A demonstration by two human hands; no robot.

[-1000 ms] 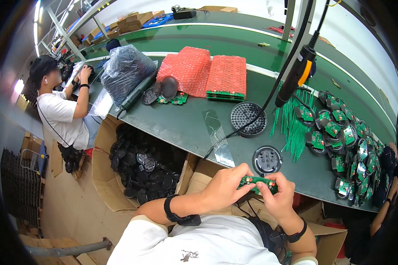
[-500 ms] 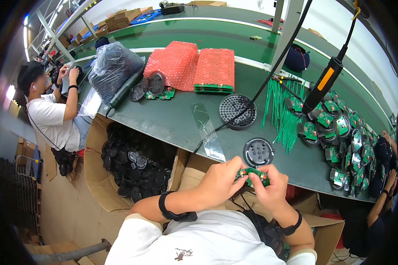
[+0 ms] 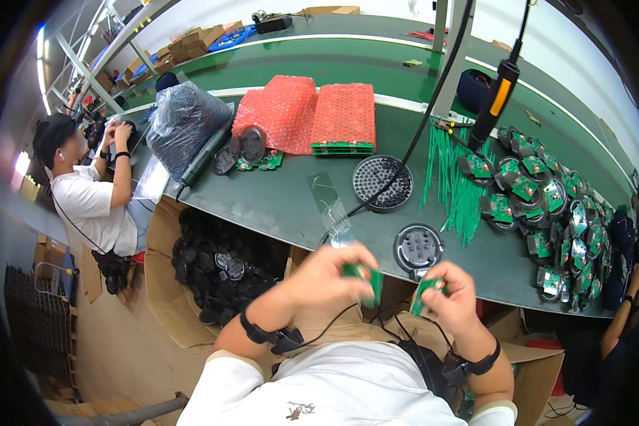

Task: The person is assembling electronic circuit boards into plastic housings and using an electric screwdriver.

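Between its thumb and fingers my left hand (image 3: pixel 316 280) pinches a small green circuit board (image 3: pixel 375 287), slightly smeared by motion. A second green circuit board (image 3: pixel 420 295) is gripped the same way by my right hand (image 3: pixel 456 302). The two boards are apart, with a gap between them, both held above my lap at the bench's front edge. Just beyond my right hand, a round black plastic housing (image 3: pixel 419 245) lies on the bench with its hollow side up. Farther back stands a round black dish (image 3: pixel 363 202) with many small black parts in it.
An electric screwdriver (image 3: pixel 495 106) hangs over green wires (image 3: pixel 451 188) and piled housings with boards (image 3: pixel 525 188). Red bubble wrap (image 3: pixel 280 103) and stacked boards (image 3: pixel 343 149) lie at the back. A cardboard box (image 3: pixel 160 284) of black parts stands below left. People work at both sides.
The green boards, close together between both hands before, are now separate, one in each hand. My left hand has moved left; my right hand has shifted slightly right and lower.
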